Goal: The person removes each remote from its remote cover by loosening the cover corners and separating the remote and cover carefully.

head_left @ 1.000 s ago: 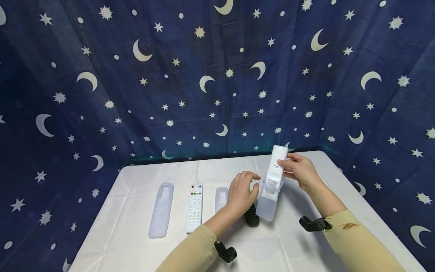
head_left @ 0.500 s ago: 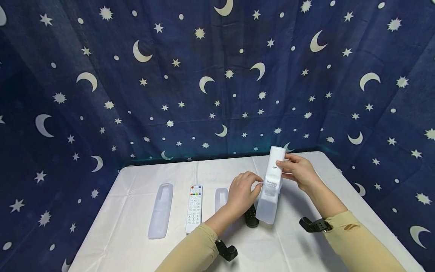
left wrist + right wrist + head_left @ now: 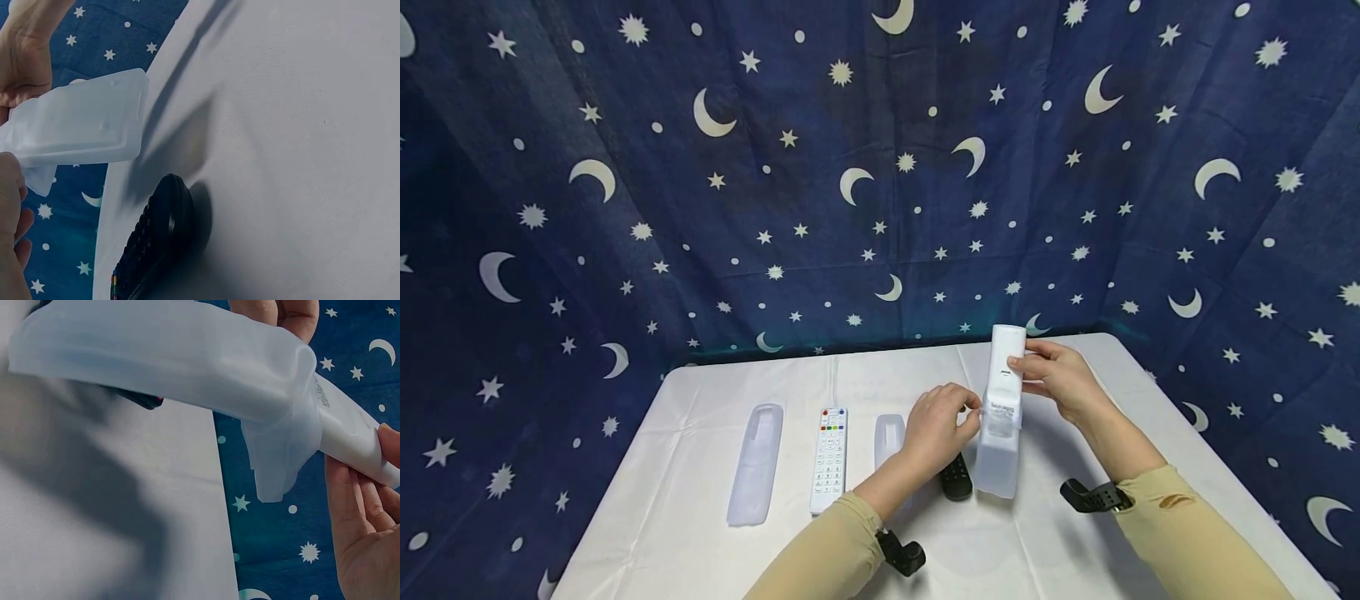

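My right hand (image 3: pixel 1063 379) grips the upper end of a white remote control (image 3: pixel 1006 358), held tilted above the table with its back showing. The lower part of that remote sits inside a translucent silicone remote cover (image 3: pixel 997 467), whose closed end hangs down toward the table. At the cover's mouth, a flap (image 3: pixel 275 481) of it folds out beside the remote. My left hand (image 3: pixel 936 425) pinches the cover's left edge near the mouth with thumb and fingers. Under the left hand lies a black remote control (image 3: pixel 956 479), its upper part hidden; the left wrist view shows its end close below the cover.
To the left on the white table (image 3: pixel 685 467) lie a translucent cover (image 3: pixel 756 467) and a white remote with coloured buttons (image 3: pixel 830 458). A smaller translucent cover (image 3: pixel 889 433) is partly behind my left forearm. A star-patterned curtain (image 3: pixel 850 208) hangs behind the table.
My left fingers have closed in on the cover's edge. The remote and cover have turned more upright, with the cover's lower end swinging slightly right and the remote's top slightly left.
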### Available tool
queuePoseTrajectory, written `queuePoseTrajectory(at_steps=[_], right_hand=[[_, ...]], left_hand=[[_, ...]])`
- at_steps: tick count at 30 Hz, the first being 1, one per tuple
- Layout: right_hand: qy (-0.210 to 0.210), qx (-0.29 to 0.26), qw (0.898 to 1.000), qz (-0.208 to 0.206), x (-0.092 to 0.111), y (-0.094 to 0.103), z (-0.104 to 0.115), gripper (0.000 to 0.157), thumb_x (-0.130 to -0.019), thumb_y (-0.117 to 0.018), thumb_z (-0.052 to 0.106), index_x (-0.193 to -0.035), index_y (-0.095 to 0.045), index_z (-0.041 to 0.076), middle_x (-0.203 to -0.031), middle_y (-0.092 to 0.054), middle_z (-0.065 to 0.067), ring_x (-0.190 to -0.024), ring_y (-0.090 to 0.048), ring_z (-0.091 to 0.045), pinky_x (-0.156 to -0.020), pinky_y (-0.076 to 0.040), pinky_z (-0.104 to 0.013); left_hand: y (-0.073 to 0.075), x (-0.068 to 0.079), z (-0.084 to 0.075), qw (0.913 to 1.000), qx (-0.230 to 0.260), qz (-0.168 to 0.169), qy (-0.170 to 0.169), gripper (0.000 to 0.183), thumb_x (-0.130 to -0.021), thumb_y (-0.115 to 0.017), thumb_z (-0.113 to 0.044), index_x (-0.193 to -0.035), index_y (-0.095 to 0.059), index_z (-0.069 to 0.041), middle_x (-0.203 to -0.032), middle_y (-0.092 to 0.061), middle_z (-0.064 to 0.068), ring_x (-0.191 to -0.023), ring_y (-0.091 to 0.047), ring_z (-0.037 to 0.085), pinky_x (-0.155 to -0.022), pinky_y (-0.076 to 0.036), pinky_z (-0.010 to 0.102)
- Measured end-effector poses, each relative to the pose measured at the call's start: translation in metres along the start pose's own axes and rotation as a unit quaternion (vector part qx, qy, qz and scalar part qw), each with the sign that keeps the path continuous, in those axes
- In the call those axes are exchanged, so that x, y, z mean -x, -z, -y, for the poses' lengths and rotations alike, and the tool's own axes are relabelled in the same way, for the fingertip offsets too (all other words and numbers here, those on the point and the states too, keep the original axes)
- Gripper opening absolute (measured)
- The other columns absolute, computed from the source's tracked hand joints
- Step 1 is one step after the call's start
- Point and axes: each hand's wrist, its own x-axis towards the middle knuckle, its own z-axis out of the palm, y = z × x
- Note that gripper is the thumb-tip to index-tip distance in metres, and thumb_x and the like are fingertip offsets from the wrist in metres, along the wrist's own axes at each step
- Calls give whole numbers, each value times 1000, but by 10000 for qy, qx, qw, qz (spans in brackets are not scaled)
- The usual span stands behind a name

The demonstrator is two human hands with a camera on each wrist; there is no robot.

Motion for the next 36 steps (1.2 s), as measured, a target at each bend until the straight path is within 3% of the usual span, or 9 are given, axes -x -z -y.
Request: queuePoseTrajectory(at_steps=[10,14,16,17,21,24,25,29,36], right_hand=[[-44,-24,9999,-157,-3,6,-4,68,-97,-72,17,-150,-39,-10,-98,-66,6,-87,-67,-7,-79,-60,-28],[-53,-116,9998,-138,-4,8,-5,71,-97,-72,17,-152,-36,-9,-98,-67,7,-87,-67,-7,-80,-60,-27],[-44,-192,9997,-142,-4,8,-4,73,-97,-73,18,-153,-35,-8,-98,-67,8,-88,-67,-7,-80,-59,-27],[-44,-215,9997,-146,-4,8,-3,73,-97,-72,18,-154,-34,-8,-98,-67,8,-88,-67,-7,-80,-59,-27],[-30,-217,9996,-196,-3,9,-1,75,-97,-72,19,-155,-32,-7,-99,-66,10,-88,-66,-7,-80,-59,-26],[-18,-219,9996,-191,-2,9,0,75,-98,-72,20,-155,-32,-7,-98,-66,11,-88,-66,-7,-79,-59,-25],[-8,-235,9996,-183,-2,9,0,75,-98,-72,20,-155,-32,-8,-98,-66,12,-88,-66,-7,-79,-59,-25],[-14,-344,9993,-132,-4,9,-3,74,-98,-73,20,-153,-34,-9,-102,-66,11,-91,-65,-9,-81,-59,-24],[-6,-421,9991,52,-5,10,-10,72,-99,-70,22,-152,-34,-10,-113,-62,4,-95,-64,-10,-84,-57,-25]], left_hand=[[-1,7,-2,9996,114,250,-13,4,-93,-70,-19,-97,-72,-19,-96,-67,-11,-85,-59,5,-73,-46,18],[-2,8,-4,9941,768,496,589,5,-96,-67,-20,-100,-70,-20,-96,-63,-12,-83,-58,2,-69,-46,16],[-3,9,-4,9793,1516,666,1167,8,-97,-65,-22,-102,-70,-18,-95,-63,-11,-81,-60,2,-67,-48,17],[-3,10,-4,9664,1948,777,1485,10,-98,-64,-23,-102,-70,-17,-95,-64,-10,-81,-61,3,-67,-49,19],[-2,10,-8,8905,3584,1276,2497,28,-99,-63,-34,-105,-71,-8,-94,-68,-3,-83,-66,13,-75,-58,33],[-1,9,-10,8508,4176,1662,2723,36,-97,-70,-36,-112,-70,-4,-98,-69,0,-86,-65,15,-77,-59,37],[-2,9,-11,8440,4270,1729,2748,37,-95,-73,-35,-114,-69,-4,-98,-70,0,-86,-64,14,-77,-58,36],[-5,9,-14,8338,4455,1701,2781,35,-91,-79,-22,-118,-67,-3,-95,-72,0,-85,-64,12,-71,-54,29],[-8,12,-17,8410,4429,1477,2733,37,-92,-79,-16,-123,-65,-3,-87,-68,0,-76,-62,11,-64,-53,27]])
